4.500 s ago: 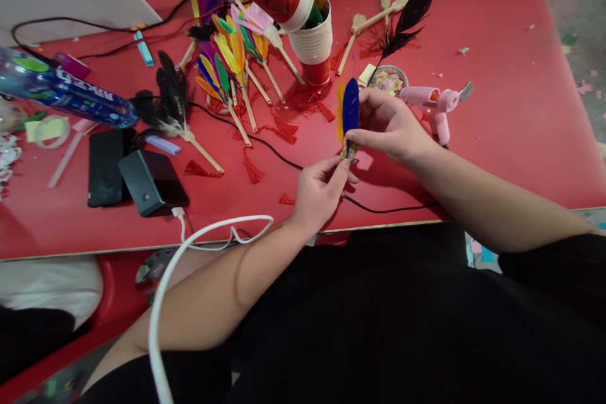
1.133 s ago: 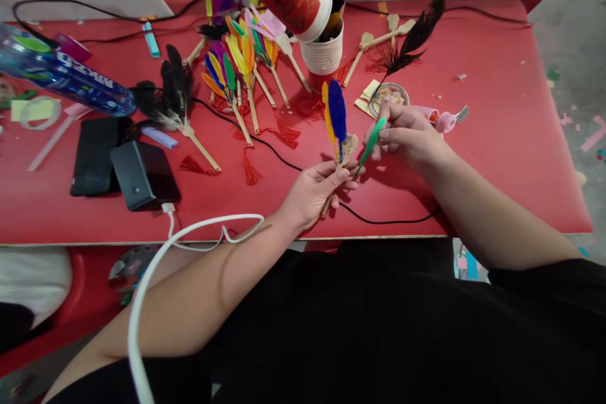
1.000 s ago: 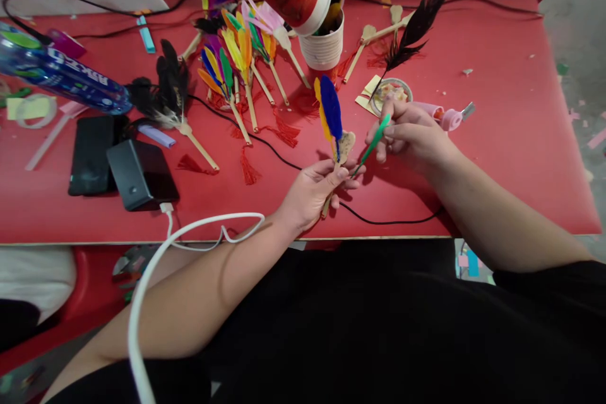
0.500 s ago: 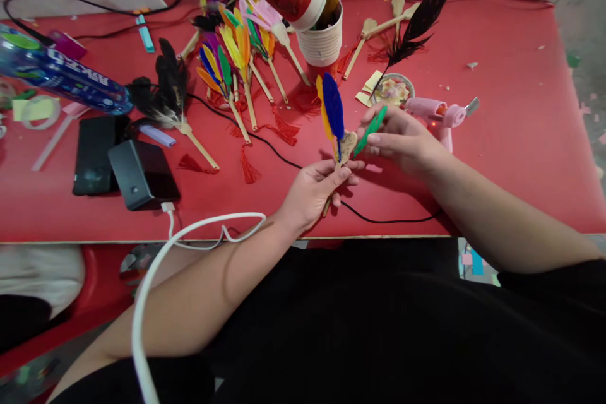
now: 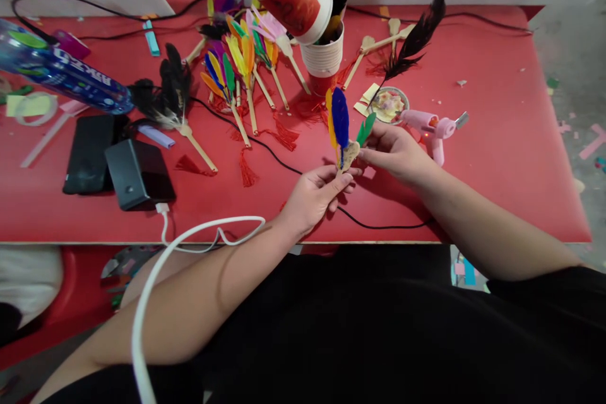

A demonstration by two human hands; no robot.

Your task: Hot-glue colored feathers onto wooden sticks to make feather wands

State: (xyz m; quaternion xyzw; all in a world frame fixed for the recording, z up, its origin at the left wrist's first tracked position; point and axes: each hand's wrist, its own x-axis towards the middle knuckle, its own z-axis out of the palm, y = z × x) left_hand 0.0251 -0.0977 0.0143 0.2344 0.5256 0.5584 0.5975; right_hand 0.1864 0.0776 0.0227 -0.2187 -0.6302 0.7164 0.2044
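My left hand [image 5: 318,197] is closed round the handle of a small feather fan [image 5: 350,154], whose pale rounded head stands up above my fingers. An orange feather [image 5: 330,117] and a blue feather [image 5: 339,120] rise from the left side of that head. Between thumb and fingers, my right hand [image 5: 391,150] pinches a green feather [image 5: 366,129] at the right edge of the head. Whether the feather's lower end touches the head is hidden by my fingers. A pink glue gun [image 5: 433,128] with a small orange light lies just beyond my right hand.
Several finished feather fans [image 5: 243,60] with red tassels lie at the back. Paper cups [image 5: 322,58] stand behind my hands, one tilted. A small dish [image 5: 389,105] holds a black feather [image 5: 416,38]. At left are a blue bottle [image 5: 89,79] and a power bank [image 5: 139,173]; a white cable [image 5: 146,309] crosses my left arm.
My right hand has brought the green feather against the fan head's right edge and turned it more upright. My left hand still holds the fan. The whole view has shifted slightly.
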